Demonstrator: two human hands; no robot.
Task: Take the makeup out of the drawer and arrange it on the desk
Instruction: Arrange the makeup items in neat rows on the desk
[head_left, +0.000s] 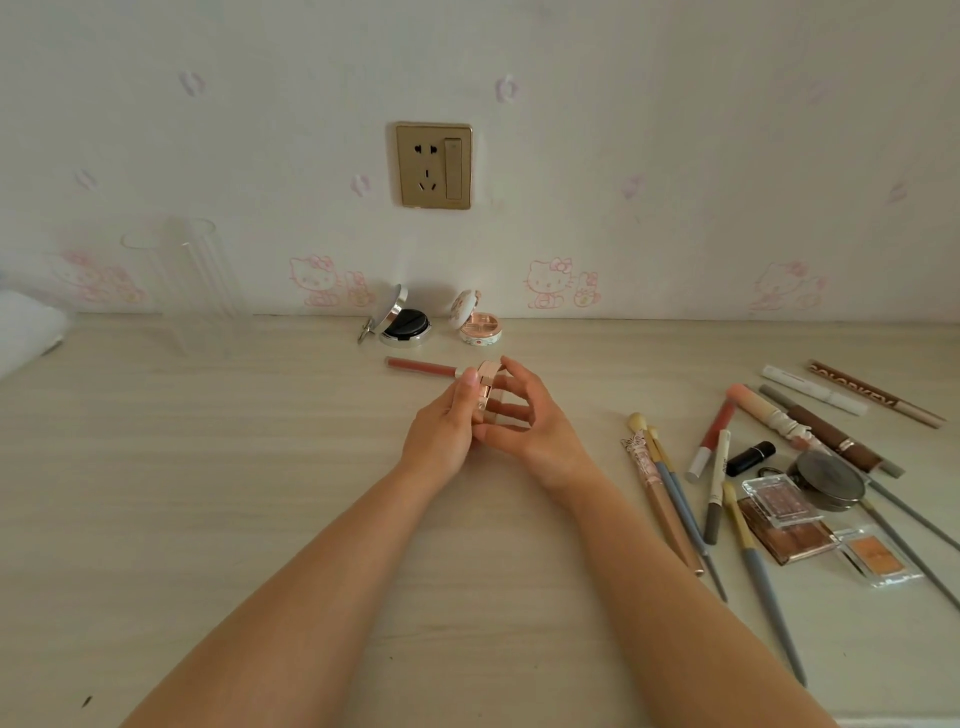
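Above the middle of the pale wooden desk (260, 493), my left hand (441, 431) and my right hand (524, 415) together hold a small rose-gold makeup case (487, 382), fingers curled round it from both sides. A red lip gloss tube (422, 367) lies flat just behind my hands. Two open compacts stand by the wall: a silver one with a black puff (402, 325) and a pink floral one (478, 325). A heap of makeup lies at the right: brushes (675, 499), pencils (831, 426), a black lipstick (750, 457), eyeshadow palettes (784, 519) and a round dark tin (828, 480).
A clear ribbed plastic holder (192, 280) stands at the back left by the wall. Something white (26, 332) lies at the far left edge. A gold wall socket (434, 165) sits above the compacts. The drawer is out of view.
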